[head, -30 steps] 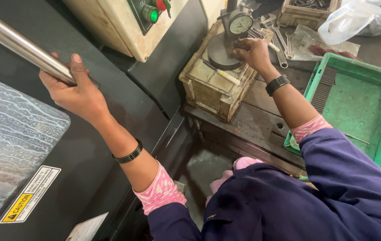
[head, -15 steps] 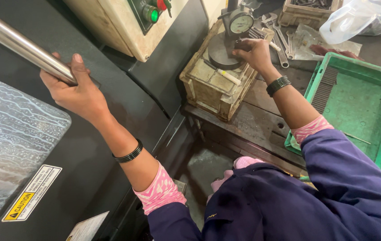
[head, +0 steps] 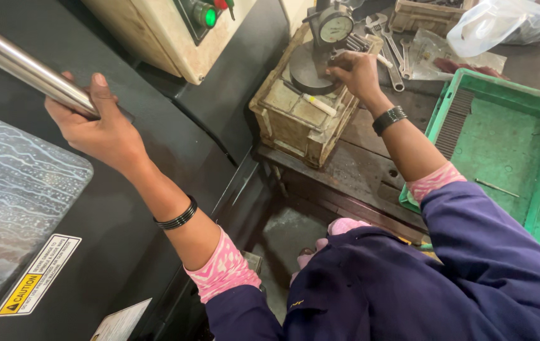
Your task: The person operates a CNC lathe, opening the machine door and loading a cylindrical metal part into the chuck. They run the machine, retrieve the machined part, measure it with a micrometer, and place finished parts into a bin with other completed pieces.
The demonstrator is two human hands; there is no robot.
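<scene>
Head view, looking down. Nearest the camera are the person's dark blue sleeves with pink patterned cuffs (head: 222,273). Beside the left forearm, low on the black machine door (head: 156,151), sits a yellow and white warning label (head: 37,276), and above it a patterned window panel (head: 11,202).

Left hand (head: 96,123): fingers wrapped over the end of the polished steel bar handle (head: 23,66) on the door, thumb on top, a closed grip on the bar; black bangles (head: 178,216) circle the forearm.

Right hand (head: 355,72): reaching farther out, fingers curled at the dark round metal base (head: 308,76) of a dial gauge stand; the grip looks closed, but what the fingertips pinch cannot be made out. A black bracelet (head: 389,119) sits at the wrist. The white-faced dial gauge (head: 336,28) stands just behind the hand, above the base.

The base rests on a worn cream-coloured wooden block box (head: 301,113), which stands on the dark, scuffed metal tabletop (head: 358,164). To the right, a green plastic tray (head: 503,145) lies on the same tabletop with a thin metal pin (head: 496,187) in it.

Farther back: steel spanners (head: 391,47), a clear plastic bag (head: 494,25), and a beige control box with a green button (head: 205,14) above the door.
</scene>
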